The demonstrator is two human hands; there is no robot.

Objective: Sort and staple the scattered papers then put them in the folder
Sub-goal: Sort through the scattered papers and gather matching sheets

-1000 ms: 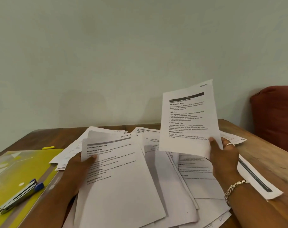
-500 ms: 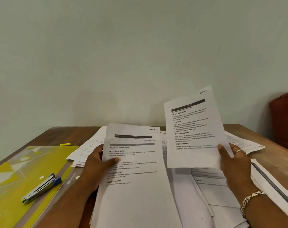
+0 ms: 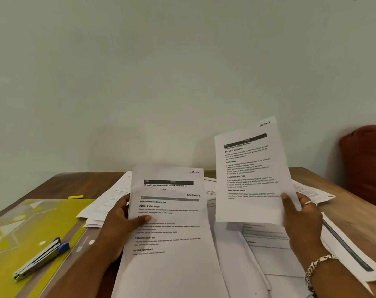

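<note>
Left hand (image 3: 120, 222) pinches 2 stacked sheets (image 3: 167, 222); right hand (image 3: 301, 220) grips 1 raised sheet (image 3: 250, 175)

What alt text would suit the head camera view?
Two hands hold printed sheets above scattered papers on a wooden table: left hand two sheets, right hand one. A stapler lies on a yellow folder, left.

Pale green wall (image 3: 161, 72), wooden table (image 3: 81, 181), perhaps a red cushion (image 3: 365, 164).
</note>
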